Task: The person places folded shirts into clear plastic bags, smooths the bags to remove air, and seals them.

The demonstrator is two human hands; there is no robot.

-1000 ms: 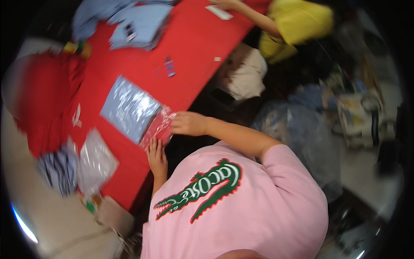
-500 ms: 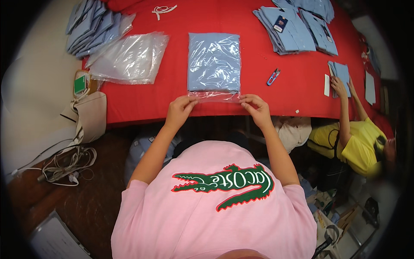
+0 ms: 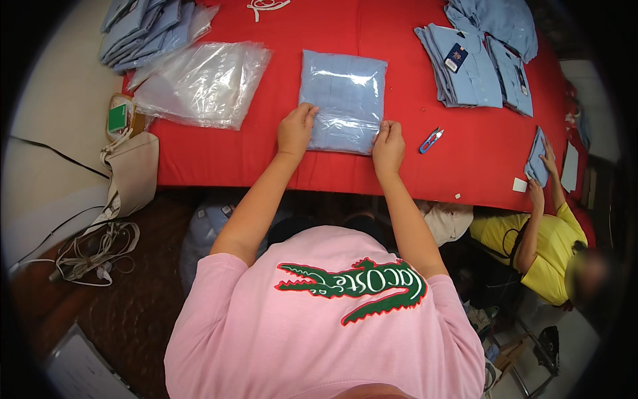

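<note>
A folded light-blue garment in a clear plastic bag [image 3: 342, 90] lies in front of me on the red-covered table [image 3: 232, 156]. The bag's near end is folded back over the garment, leaving shiny creases across its lower part. My left hand [image 3: 296, 129] pinches the bag's left side, thumb and fingers together. At the lower right corner my right hand [image 3: 389, 147] is closed on the bag's edge in the same way. Just right of that hand, blue-handled thread snips [image 3: 431, 140] rest on the cloth.
Flat clear bags [image 3: 203, 86] are stacked on the left, below piled blue garments [image 3: 143, 33]. Folded blue shirts [image 3: 465, 73] with tags stand at the back right. At far right, a person in yellow [image 3: 558, 233] handles a blue cloth [image 3: 537, 159]. Cables [image 3: 100, 249] lie low on the left.
The bag's open near end has been folded over the garment. Both hands moved from that end up to the bag's sides. The co-worker's blue cloth has been shifted and turned.
</note>
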